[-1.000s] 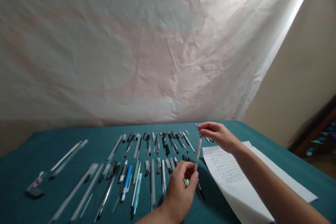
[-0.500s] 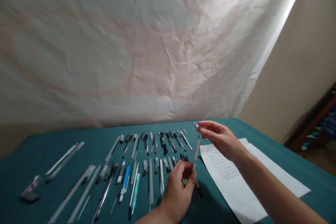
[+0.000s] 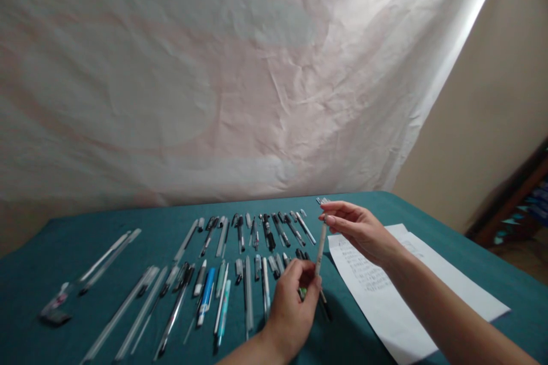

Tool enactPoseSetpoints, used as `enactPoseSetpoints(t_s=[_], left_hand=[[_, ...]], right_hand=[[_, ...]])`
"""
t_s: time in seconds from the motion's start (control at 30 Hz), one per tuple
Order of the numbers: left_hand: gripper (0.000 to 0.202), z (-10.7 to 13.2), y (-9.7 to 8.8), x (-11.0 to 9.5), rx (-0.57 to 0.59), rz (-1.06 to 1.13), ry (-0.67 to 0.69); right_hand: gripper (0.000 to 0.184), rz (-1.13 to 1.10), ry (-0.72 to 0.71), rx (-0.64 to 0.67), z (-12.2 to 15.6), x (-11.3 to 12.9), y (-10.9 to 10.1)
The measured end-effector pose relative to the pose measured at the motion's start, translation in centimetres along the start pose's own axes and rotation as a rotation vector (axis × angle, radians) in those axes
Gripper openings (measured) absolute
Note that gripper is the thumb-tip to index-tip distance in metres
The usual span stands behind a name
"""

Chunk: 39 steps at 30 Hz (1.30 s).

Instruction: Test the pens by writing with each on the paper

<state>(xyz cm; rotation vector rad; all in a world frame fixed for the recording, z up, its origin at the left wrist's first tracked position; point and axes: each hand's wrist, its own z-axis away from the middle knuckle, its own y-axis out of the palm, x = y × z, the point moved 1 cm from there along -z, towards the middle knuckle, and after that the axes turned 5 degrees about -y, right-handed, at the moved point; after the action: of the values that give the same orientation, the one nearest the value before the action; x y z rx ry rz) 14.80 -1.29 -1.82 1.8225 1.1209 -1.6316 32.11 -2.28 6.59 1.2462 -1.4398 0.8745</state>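
Observation:
My left hand (image 3: 293, 302) is closed around the lower part of a slim pale pen (image 3: 321, 248), which stands nearly upright with its tip upward. Just above, the fingertips of my right hand (image 3: 362, 231) pinch a small clear pen cap (image 3: 323, 201). The pen's tip meets these fingertips, and whether it sits inside the cap is hidden. Under the left hand, part of a dark pen (image 3: 326, 305) lies on the cloth, and a bit of something green shows between the fingers.
Rows of pens, clear barrels and caps cover the teal table (image 3: 141, 333), including a blue pen (image 3: 206, 296) and a turquoise pen (image 3: 224, 313). At far left lies an eraser-like block (image 3: 55, 316). Written paper sheets (image 3: 411, 302) lie under my right forearm. A pale sheet (image 3: 257, 97) hangs behind.
The gap between the pen's tip and my right fingertips has closed; the tip now touches them. My left hand keeps its hold on the pen. The view has shifted slightly.

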Motion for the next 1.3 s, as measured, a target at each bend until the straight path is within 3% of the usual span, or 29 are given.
enactPoseSetpoints(t_s=[0.5, 0.73, 1.03, 1.2, 1.3], left_hand=[[0.016, 0.03, 0.02, 0.28, -0.008, -0.039, 0.023], [0.016, -0.05, 0.12, 0.14, -0.030, 0.023, 0.014], [0.015, 0.11, 0.03, 0.24, -0.002, 0.019, 0.007], [0.017, -0.12, 0.00, 0.43, -0.011, 0.047, -0.017], [0.015, -0.19, 0.03, 0.53, -0.011, 0.049, -0.028]], right_hand=[[0.023, 0.017, -0.046, 0.084, 0.26, -0.51, 0.27], [0.031, -0.034, 0.063, 0.251, 0.54, 0.05, 0.37], [0.019, 0.093, -0.032, 0.132, 0.34, -0.67, 0.54], [0.030, 0.065, 0.028, 0.246, 0.40, -0.47, 0.45], [0.032, 0.065, 0.016, 0.247, 0.27, -0.66, 0.51]])
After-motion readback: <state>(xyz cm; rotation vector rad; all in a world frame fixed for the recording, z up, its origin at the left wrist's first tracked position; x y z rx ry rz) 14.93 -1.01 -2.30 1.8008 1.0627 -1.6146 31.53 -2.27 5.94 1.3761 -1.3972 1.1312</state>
